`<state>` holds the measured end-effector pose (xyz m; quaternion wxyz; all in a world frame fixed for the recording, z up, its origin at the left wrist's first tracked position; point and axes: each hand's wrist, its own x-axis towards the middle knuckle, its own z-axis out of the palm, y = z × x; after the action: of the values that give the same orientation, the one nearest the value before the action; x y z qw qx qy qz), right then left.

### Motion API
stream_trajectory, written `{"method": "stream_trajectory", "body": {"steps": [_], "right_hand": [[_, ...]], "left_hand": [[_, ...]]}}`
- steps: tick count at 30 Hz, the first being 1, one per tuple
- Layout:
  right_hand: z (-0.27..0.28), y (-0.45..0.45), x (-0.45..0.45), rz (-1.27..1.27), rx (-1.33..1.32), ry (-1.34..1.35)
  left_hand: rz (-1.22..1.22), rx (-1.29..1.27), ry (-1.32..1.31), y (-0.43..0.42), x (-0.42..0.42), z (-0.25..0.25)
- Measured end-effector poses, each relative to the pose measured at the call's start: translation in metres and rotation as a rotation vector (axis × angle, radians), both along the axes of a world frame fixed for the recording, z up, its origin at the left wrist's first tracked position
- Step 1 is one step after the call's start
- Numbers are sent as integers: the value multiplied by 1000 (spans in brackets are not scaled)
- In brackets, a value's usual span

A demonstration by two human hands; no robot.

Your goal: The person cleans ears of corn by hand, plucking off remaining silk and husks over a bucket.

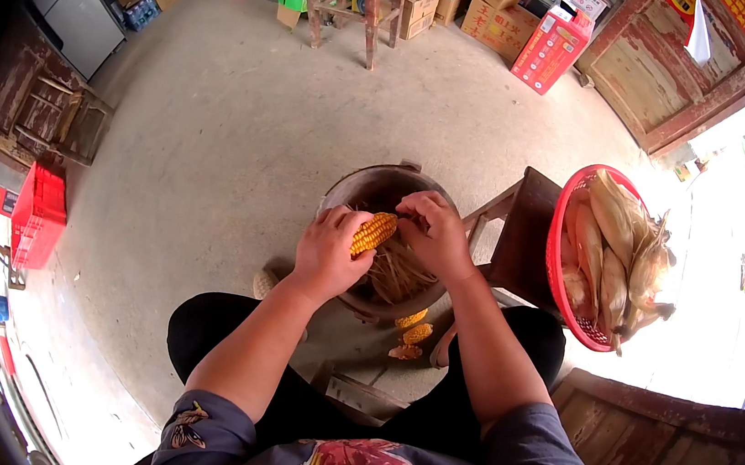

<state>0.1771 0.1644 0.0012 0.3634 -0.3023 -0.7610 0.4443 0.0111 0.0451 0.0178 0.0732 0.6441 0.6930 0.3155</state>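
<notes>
I had the left arm [254, 343] and the right arm [498, 352] extended forward, converging toward the midline. The left hand [327, 246] was clenched in a curled grip. The right hand [442, 236], just beside it, was angled inward, back uppermost, digits flexed, fingertips partly obscured.

Only unreadably small print, as on the red carton [552, 51]
</notes>
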Motion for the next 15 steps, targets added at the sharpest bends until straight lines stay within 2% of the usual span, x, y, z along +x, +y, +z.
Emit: {"method": "stream_trajectory", "body": {"steps": [1,3,6,12,15], "right_hand": [[3,-1,-1,1,0,1],[10,-3,-1,80,282,-79],[4,-4,-2,97,404,-116],[3,-7,-4,128,515,-215],[-8,-8,-5,35,430,-238]], "left_hand": [[1,0,1,0,0,0],[4,-12,11,0,0,0],[7,-17,20,0,1,0],[-26,-57,74,-2,1,-3],[-48,-59,91,-1,2,-1]]}}
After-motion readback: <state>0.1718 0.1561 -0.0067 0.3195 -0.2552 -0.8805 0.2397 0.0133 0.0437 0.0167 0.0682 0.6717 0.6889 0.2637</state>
